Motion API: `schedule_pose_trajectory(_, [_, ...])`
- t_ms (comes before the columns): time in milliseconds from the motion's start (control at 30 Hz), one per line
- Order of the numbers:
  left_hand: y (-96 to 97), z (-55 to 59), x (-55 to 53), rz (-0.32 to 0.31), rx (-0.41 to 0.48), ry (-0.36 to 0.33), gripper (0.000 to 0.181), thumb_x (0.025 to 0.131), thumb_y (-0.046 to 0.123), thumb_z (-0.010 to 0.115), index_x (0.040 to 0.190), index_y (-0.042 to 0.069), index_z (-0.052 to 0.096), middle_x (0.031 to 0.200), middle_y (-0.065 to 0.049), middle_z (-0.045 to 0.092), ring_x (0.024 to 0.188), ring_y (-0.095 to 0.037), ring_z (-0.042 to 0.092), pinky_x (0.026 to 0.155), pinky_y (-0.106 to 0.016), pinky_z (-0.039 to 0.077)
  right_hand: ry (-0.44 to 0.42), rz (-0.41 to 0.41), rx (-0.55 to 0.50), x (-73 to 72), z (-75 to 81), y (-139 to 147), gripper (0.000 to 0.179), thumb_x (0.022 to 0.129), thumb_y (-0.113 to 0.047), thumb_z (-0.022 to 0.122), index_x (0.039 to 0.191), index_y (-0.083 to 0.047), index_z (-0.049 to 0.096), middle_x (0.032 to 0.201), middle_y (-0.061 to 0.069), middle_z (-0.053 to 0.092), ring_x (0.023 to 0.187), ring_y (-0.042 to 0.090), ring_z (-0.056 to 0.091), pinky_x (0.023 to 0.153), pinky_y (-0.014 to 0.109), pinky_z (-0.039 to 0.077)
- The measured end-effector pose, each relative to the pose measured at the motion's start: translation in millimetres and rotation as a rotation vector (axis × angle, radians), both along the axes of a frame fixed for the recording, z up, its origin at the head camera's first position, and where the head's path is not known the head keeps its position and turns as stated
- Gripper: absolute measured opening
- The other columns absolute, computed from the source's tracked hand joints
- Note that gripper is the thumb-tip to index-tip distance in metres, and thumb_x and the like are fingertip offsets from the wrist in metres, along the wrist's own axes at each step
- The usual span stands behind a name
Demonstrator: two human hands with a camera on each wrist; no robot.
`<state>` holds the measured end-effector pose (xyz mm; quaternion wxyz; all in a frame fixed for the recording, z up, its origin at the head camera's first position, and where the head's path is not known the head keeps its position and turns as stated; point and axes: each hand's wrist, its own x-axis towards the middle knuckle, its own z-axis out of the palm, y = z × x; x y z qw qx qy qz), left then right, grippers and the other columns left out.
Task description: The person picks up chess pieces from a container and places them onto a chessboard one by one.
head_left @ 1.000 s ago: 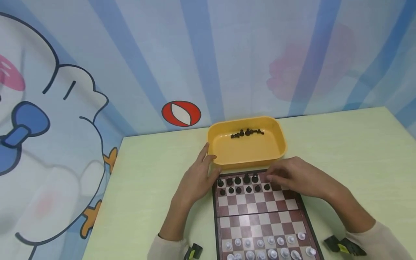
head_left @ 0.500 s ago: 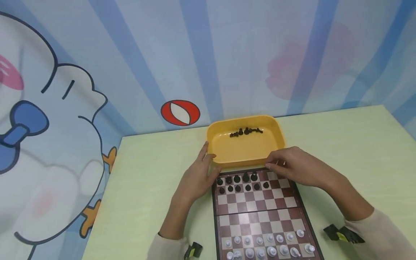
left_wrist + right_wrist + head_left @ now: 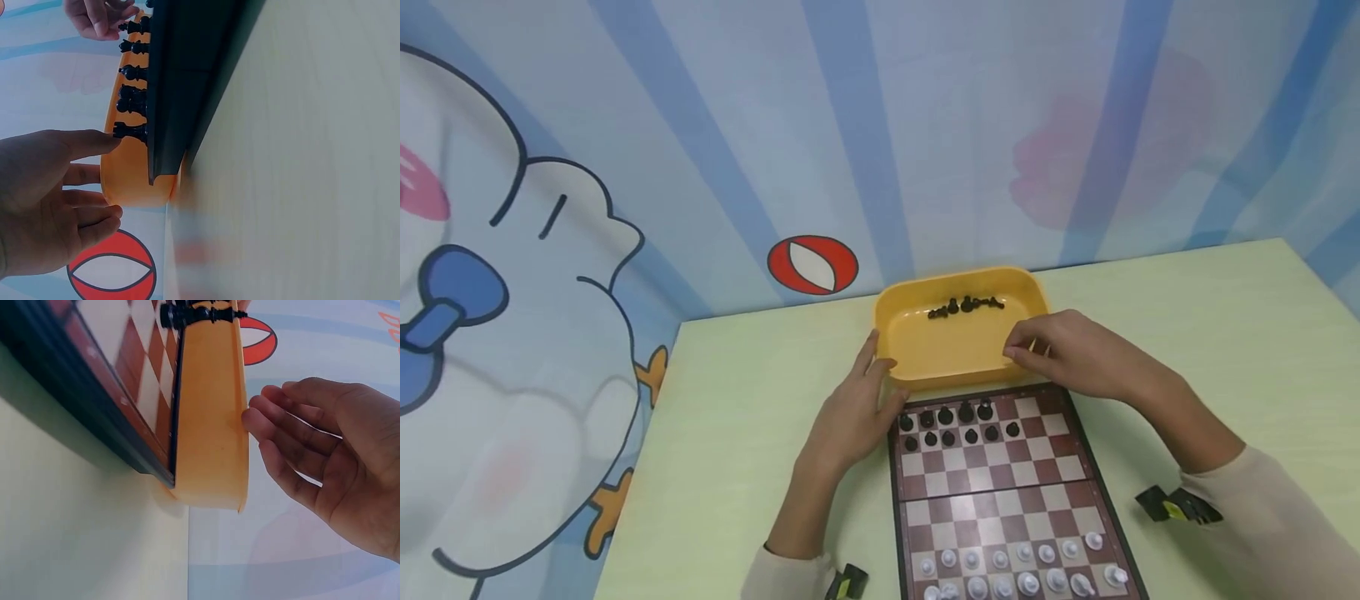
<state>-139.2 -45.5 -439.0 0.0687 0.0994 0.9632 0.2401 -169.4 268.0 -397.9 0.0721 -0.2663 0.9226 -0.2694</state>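
Note:
My left hand (image 3: 853,417) rests at the near left corner of the yellow tray (image 3: 958,381), fingers spread along its side. In the left wrist view its thumb (image 3: 94,142) lies right at a black rook (image 3: 130,130). Over the tray's right part hovers my right hand (image 3: 1075,354); in the right wrist view its fingers (image 3: 290,440) are loosely bent with nothing between them. Several black chess pieces (image 3: 967,304) lie along the tray's far side. Below the tray is a brown and white chessboard (image 3: 1000,500), where black pieces (image 3: 966,412) stand in two rows at the far left.
White chess pieces (image 3: 1027,583) fill rows at the board's near end; a few there tilt or lie over. The board and tray sit on a pale green table (image 3: 760,400). Behind it rises a blue striped backdrop (image 3: 940,150) with cartoon figures.
My right hand has moved from the board's far right squares forward over the tray. The left hand stays at the tray's corner. The standing black pieces keep their places.

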Motion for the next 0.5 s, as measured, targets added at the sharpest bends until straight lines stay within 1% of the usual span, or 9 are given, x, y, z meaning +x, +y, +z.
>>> schedule_pose_trajectory(200, [-1.0,-1.1,1.1,0.008,0.002,0.0,0.051,0.104,0.037,0.068,0.15,0.015,0.058,0.18,0.003,0.014,0.153,-0.026,0.047,0.116,-0.048,0.049,0.048,0.005,0.023,-21.9,6.1,-2,0.018,0.106,-0.019,0.067,0.114,-0.008,0.078,0.102,0.003,0.079,0.088,0.014,0.072,0.076,0.041,0.06])
schedule_pose_trajectory(500, [-0.6,0.7,0.3,-0.005,0.005,0.015,0.051,0.105,0.038,0.067,0.149,0.014,0.058,0.18,0.002,0.014,0.151,-0.026,0.049,0.115,-0.047,0.051,0.076,-0.02,0.076,-56.8,10.7,-7,0.016,0.105,-0.016,0.068,0.114,-0.006,0.077,0.106,0.008,0.078,0.091,0.022,0.073,0.078,0.045,0.06])
